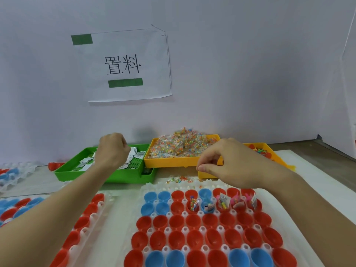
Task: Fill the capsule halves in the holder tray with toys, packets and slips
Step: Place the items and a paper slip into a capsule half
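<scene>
From the head view, your left hand [112, 149] is over the green tray [81, 170] of paper slips [134, 154], fingers curled under in a fist; it seems to be gathering slips, but whether it actually holds any I cannot tell, since the fingers face away. Your right hand [221, 162] hovers in front of the yellow tray [173, 163] heaped with bead packets [183, 144], thumb and forefinger narrowed to a pinch; nothing can be made out between them. The holder tray [192, 185] lies just below your hands, its red and blue capsule halves [194, 221] mostly bare, with only a short run in the second row already stuffed. To do this step well, take one slip at a time rather than a clump, and carry on leftward along that second row so no cup is skipped. Drop each piece well down into its cup, since the filled ones show packets poking above the rim. A few loose packets [179, 179] lie on the table beside the tray; use those first.
</scene>
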